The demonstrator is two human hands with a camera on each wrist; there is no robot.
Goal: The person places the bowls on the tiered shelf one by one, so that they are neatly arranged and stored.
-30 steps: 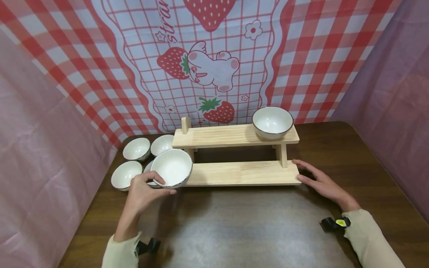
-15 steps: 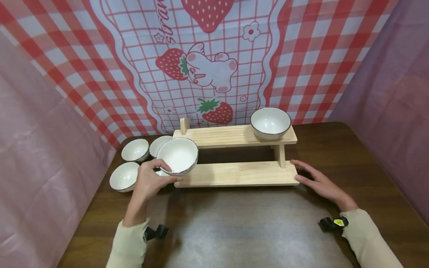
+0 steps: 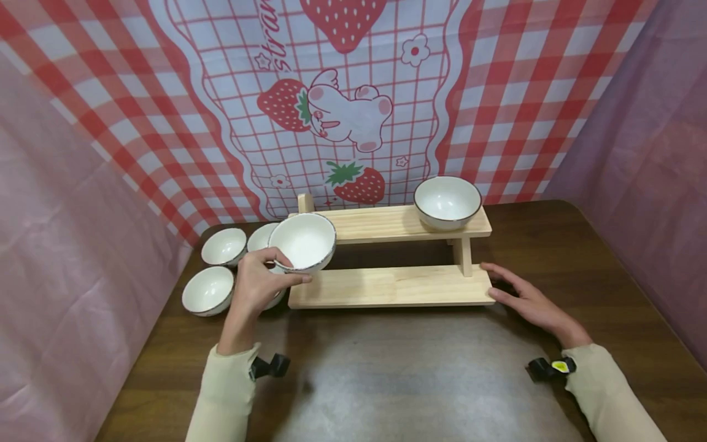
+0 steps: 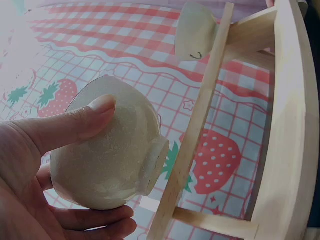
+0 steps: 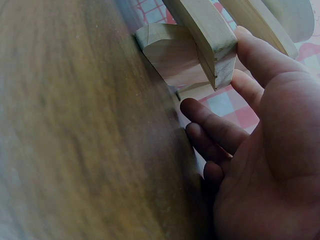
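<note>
My left hand point(image 3: 256, 285) pinches the rim of a white bowl point(image 3: 305, 240), thumb outside and fingers over the edge. The bowl is held tilted in front of the left end of the upper board. In the left wrist view its pale outside and foot ring show beside the wooden two-tier shelf point(image 4: 200, 112). My right hand point(image 3: 530, 304) touches the right end of the lower board point(image 3: 386, 287) with thumb and index finger, the other fingers loosely bent. Another white bowl point(image 3: 447, 202) with a dark rim sits on the right of the upper board.
At the left of the table point(image 3: 353, 380) stand several more white bowls point(image 3: 208, 290), some partly hidden by my left hand and the held bowl. A small wooden upright point(image 3: 305, 202) rises at the shelf's back left. A strawberry-print cloth point(image 3: 353, 123) hangs behind.
My left hand has lifted the bowl up and to the right, from beside the lower board to the front of the upper board's left end. My right hand stays at the shelf end.
</note>
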